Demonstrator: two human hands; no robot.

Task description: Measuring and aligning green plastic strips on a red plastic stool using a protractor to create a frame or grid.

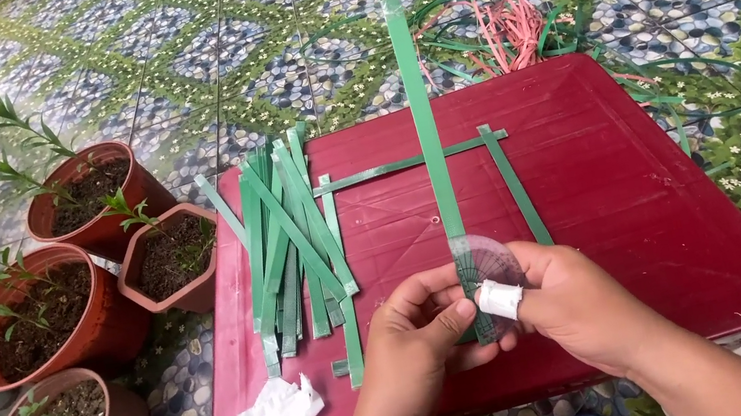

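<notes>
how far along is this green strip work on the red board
Early. Done: a pile of cut green strips lies on the red board, and two strips form a corner. In hand: left hand and right hand pinch a long green strip. Left: nearly all strips unused.

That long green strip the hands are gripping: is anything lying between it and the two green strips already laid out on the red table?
Nothing visible does. The long green strip crosses directly over the flat strip, with bare red table between it and the slanted strip. The left hand and right hand pinch its near end.
</notes>
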